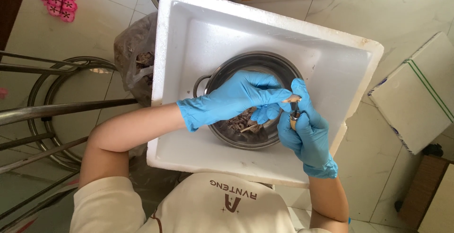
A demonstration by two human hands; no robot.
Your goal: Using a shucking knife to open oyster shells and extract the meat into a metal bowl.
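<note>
Gloves over the steel pot (222, 74): left hand (236, 96) pinches 1 small shellfish (292, 99). Right hand (307, 136) grips a short knife (294, 118); keep it steady, centred above the pot.

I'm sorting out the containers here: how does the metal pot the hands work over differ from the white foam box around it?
The metal pot is round, shiny and grey with a side handle; the foam box is square-cornered, matte and white, with a chipped rim. The pot is smaller and sits inside the box. The pot holds brownish pieces; the box holds the pot. Both are open-topped.
</note>
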